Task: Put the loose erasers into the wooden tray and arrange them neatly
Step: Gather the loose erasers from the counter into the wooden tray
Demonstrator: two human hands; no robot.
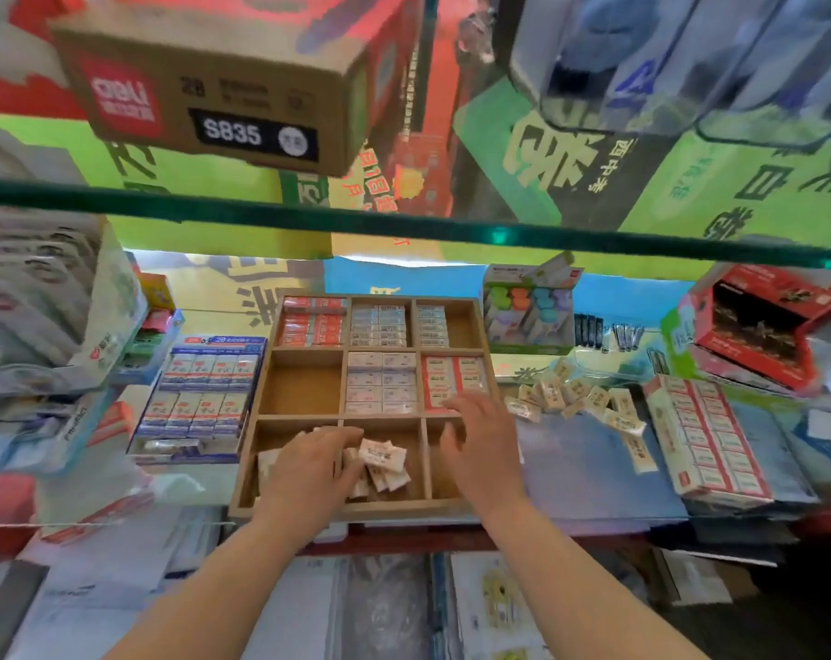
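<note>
A wooden tray (304, 414) with nine compartments lies on the shelf. Its back and middle rows hold neat stacks of wrapped erasers, except the empty middle-left cell. A jumble of white wrapped erasers (384, 464) lies in the front-middle cell. My left hand (311, 462) rests over the front-left and front-middle cells, fingers bent onto the erasers there. My right hand (480, 440) hovers over the front-right cell, fingers relaxed, holding nothing I can see. A loose pile of erasers (571, 397) lies on the shelf right of the tray.
A blue box of erasers (204, 393) sits left of the tray and a long red-and-white box (704, 435) to the right. A box of coloured items (528, 312) stands behind. A glass shelf edge (404, 221) runs overhead with cartons above.
</note>
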